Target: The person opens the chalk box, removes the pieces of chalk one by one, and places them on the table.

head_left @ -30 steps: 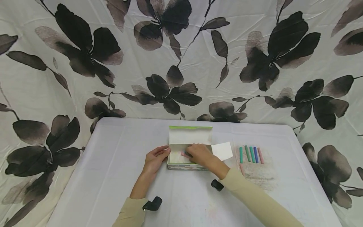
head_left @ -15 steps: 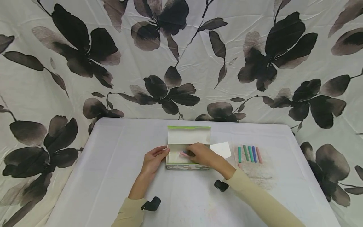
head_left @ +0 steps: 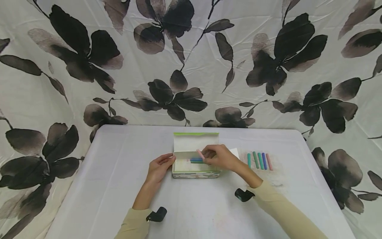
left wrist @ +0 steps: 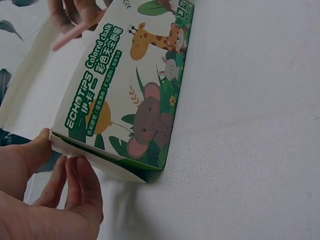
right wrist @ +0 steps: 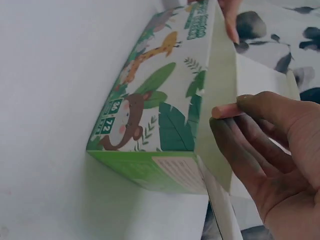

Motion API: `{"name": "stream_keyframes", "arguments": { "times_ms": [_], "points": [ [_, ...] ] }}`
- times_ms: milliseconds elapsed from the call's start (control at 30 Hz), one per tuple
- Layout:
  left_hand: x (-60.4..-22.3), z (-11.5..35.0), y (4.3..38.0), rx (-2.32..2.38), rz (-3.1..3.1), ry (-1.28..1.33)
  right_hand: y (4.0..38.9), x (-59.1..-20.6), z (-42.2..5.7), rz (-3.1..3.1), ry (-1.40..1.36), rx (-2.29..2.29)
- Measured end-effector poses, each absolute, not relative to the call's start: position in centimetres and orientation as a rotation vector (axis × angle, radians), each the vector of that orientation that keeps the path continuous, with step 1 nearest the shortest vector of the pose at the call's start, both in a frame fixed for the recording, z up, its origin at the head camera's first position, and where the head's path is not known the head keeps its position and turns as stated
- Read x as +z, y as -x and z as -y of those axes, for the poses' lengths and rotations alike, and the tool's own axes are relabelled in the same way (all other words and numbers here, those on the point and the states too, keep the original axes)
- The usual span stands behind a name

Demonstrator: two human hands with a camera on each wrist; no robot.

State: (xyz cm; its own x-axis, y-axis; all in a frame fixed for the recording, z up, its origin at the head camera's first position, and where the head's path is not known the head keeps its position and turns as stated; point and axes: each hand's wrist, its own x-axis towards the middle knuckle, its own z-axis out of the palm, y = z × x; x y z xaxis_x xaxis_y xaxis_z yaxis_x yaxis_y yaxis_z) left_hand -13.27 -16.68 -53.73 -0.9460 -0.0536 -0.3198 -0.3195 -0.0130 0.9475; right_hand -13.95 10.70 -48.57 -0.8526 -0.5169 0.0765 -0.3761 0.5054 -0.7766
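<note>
A chalk box with animal pictures lies with its lid raised at the back. My left hand grips its left end; in the left wrist view the thumb is at the top edge and the fingers are on the end flap. My right hand pinches a pink chalk stick over the box opening. That pink stick shows between thumb and fingertips in the right wrist view. Inside the box lie a blue chalk stick and a teal one, their right ends hidden by the hand.
To the right, a row of several chalk sticks, green, teal, blue and pink, lies on the white-covered table. A white side flap sticks out from the box's right end. Floral cloth hangs behind the table.
My right hand has risen and shifted right, with the pink chalk now tilted up in its fingers. The blue and teal sticks have come into clearer view. My left hand keeps its hold.
</note>
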Motion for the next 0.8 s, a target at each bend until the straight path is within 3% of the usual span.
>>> {"name": "stream_keyframes", "arguments": {
  "times_ms": [800],
  "points": [
    [-53.3, 16.7, 13.0, 2.021, -2.086, 0.405, 11.7, -45.9, -18.8, -2.43, 0.344, -1.614]
  ]
}}
